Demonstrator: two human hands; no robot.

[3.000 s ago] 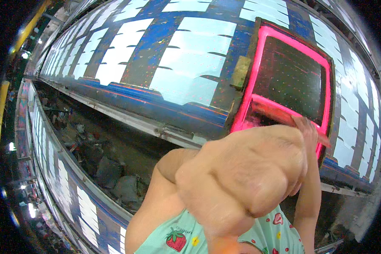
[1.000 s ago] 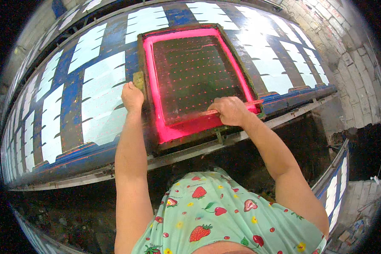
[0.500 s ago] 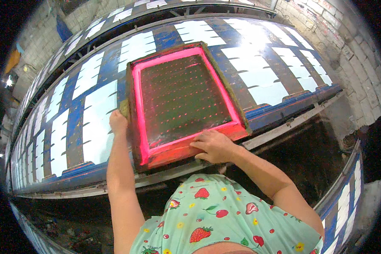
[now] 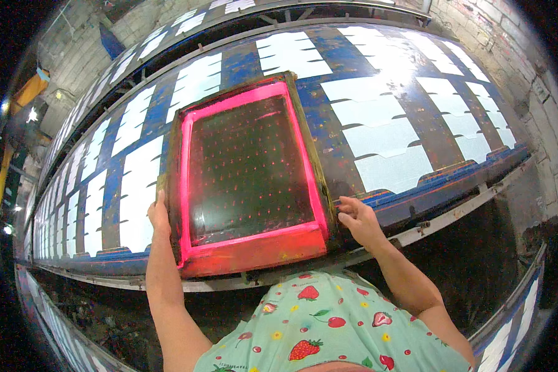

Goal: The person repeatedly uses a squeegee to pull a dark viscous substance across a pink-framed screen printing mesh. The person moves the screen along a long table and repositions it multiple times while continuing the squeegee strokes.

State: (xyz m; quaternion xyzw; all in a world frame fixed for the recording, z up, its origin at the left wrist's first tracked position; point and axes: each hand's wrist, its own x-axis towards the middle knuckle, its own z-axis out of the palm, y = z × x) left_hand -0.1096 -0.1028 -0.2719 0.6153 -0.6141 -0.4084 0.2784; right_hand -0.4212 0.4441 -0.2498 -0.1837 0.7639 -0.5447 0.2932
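A wooden printing screen frame (image 4: pixel 248 173) edged in bright pink lies flat on the long blue printing table (image 4: pixel 378 186). Its dark mesh shows rows of small red dots. A red squeegee bar (image 4: pixel 254 253) lies along the frame's near edge inside it. My left hand (image 4: pixel 159 211) grips the frame's left side. My right hand (image 4: pixel 359 220) touches the frame's right near corner with curled fingers. White fabric pieces (image 4: pixel 390 133) lie in rows across the table on both sides of the frame.
A metal rail (image 4: pixel 452 214) runs along the table's near edge, with a dark gap below it. Another table row (image 4: pixel 514 328) curves at the lower right. A brick wall (image 4: pixel 502 43) stands at the far right. My strawberry-print shirt (image 4: pixel 335 328) fills the bottom.
The screen frame has shifted along the table. My right hand left the squeegee at the near edge and now holds the frame's right side. My left hand stays on the left side.
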